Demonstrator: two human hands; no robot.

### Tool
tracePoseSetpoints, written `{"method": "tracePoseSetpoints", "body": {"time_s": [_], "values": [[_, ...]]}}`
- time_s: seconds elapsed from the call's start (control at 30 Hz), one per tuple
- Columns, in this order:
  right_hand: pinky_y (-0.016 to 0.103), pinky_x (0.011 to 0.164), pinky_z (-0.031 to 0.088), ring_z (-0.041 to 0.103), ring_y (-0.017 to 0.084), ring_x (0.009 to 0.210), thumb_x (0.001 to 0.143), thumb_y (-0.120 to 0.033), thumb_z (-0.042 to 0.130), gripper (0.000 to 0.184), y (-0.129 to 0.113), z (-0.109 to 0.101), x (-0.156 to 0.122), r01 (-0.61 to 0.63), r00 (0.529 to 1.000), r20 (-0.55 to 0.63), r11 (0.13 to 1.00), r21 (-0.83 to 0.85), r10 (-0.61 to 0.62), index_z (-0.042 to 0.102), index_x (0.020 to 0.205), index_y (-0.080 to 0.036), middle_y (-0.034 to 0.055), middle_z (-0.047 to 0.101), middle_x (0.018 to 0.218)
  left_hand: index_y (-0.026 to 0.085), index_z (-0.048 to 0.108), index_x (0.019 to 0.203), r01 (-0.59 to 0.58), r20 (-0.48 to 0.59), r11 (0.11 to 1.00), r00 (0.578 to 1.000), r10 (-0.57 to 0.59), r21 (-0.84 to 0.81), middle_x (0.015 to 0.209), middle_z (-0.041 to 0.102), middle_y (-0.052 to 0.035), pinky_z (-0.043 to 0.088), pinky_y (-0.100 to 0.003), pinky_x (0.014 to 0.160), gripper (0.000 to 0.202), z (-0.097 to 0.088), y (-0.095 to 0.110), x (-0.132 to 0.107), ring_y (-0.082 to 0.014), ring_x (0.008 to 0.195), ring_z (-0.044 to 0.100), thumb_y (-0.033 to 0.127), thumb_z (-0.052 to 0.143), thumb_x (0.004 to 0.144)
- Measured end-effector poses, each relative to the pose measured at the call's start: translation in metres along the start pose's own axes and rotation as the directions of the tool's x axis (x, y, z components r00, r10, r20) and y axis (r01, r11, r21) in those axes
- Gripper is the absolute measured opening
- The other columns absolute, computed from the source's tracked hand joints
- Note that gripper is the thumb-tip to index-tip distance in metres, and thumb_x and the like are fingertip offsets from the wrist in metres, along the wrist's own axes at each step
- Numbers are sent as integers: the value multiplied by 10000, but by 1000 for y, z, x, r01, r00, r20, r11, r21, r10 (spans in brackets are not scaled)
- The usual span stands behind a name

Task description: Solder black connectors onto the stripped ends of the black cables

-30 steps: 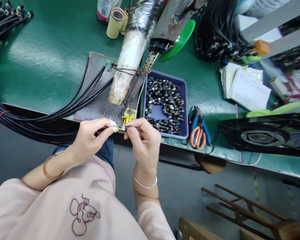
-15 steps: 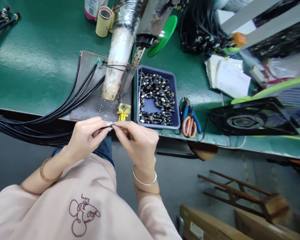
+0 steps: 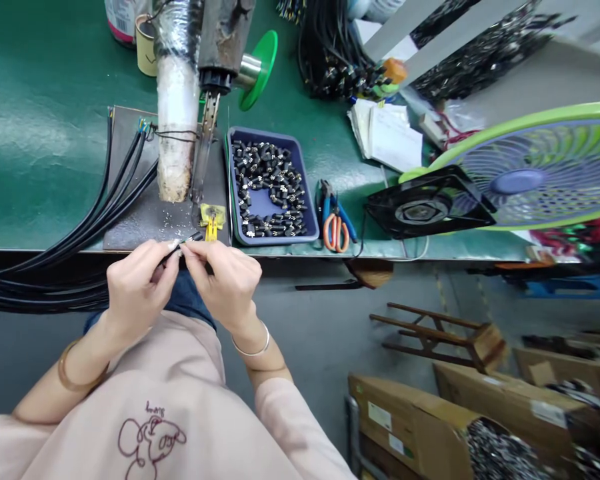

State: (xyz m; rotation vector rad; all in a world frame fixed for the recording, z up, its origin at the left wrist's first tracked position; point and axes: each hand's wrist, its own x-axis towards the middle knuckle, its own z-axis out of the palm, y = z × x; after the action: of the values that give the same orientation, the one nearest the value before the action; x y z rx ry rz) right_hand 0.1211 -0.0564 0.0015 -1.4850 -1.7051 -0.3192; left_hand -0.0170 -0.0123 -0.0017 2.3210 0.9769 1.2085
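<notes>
— Cable (image 3: 195, 236) first: where is its end?
— At the front edge of the table (image 3: 55, 133), just in front of a small yellow clip (image 3: 213, 217). Both hands pinch it above the person's lap.
— How does the left hand hold it?
— The left hand (image 3: 136, 287) is curled in, with thumb and forefinger closed on the cable just behind its tip.
— And the right?
— The right hand (image 3: 226, 283) meets the left fingertip to fingertip, its thumb and forefinger nipping the very end. Whether they grip bare wires or the black sheath is too small to tell.
— What lies behind the hands?
— A dark metal plate (image 3: 145, 223) on the table, with a white-wrapped tool (image 3: 176, 133) coming down onto it. A bundle of black cables (image 3: 55, 243) crosses the plate's left part and runs off the table edge to the left.
— And to the right?
— Just beside the plate is a blue tray (image 3: 314, 233) holding small black plugs (image 3: 267, 187). Next to the tray lie pliers (image 3: 336, 225) with orange and blue handles, then a small black fan (image 3: 423, 210) lying flat. A large green-rimmed fan (image 3: 530, 175) is farther right.
— Anything on the wrists?
— A bangle on each.
</notes>
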Motion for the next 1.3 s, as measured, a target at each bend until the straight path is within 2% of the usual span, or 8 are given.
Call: {"method": "tracePoseSetpoints", "body": {"time_s": [0.1,0.17,0.3,0.37,0.47,0.63,0.93,1.3], "values": [[212,563,416,573,59,539,973,-202,592,134,0,-1,0,-83,996,30,994,68,81,620,843,-189,-35,683,667,147,685,939,-57,-17,997,998,58,54,649,629,9,435,-208,567,111,3,0,-1,-95,539,524,105,582,935],[191,523,400,543,45,517,973,-232,587,152,1,-3,1,-248,967,110,942,226,229,611,830,-185,-49,648,657,148,696,924,-36,-28,999,999,37,31,634,621,10,430,-206,566,115,3,1,-2,-93,539,518,104,591,923],[174,408,319,423,35,415,938,-328,617,207,7,-12,2,-549,835,363,677,490,414,605,780,-195,-94,512,551,154,677,792,285,105,915,958,-266,-285,646,622,12,430,-186,541,79,-1,6,1,-80,543,519,161,649,866],[170,410,322,442,37,420,918,-330,637,200,11,-17,2,-552,832,299,647,526,467,613,770,-199,-91,527,555,146,666,769,472,245,735,881,-404,-487,684,652,-1,466,-179,559,72,-3,7,5,-84,574,565,184,672,830],[187,432,330,467,46,448,878,-336,688,143,17,-23,1,-536,840,199,709,458,505,666,841,-199,-68,591,607,138,671,757,592,374,506,799,-472,-627,682,653,1,470,-173,569,73,-5,6,12,-76,578,558,198,708,775],[219,439,319,442,61,424,906,-323,634,218,21,-26,2,-568,816,381,726,387,434,652,727,-199,-56,574,542,128,671,716,717,574,327,692,-438,-615,615,576,23,380,-174,507,138,-6,2,18,-56,534,453,244,744,735],[207,481,454,602,82,487,897,-259,648,82,22,-24,0,-581,813,393,647,495,429,714,859,-227,-43,679,637,131,651,643,778,665,217,620,-416,-590,515,452,62,273,-191,467,180,-7,-4,24,-42,490,328,259,764,700],[197,517,520,680,99,553,907,-304,649,110,24,-21,2,-604,796,435,608,516,421,725,885,-227,-28,715,698,136,625,619,777,657,189,614,-438,-600,618,571,18,354,-200,541,213,-2,-6,27,-70,573,458,265,793,639]]}}
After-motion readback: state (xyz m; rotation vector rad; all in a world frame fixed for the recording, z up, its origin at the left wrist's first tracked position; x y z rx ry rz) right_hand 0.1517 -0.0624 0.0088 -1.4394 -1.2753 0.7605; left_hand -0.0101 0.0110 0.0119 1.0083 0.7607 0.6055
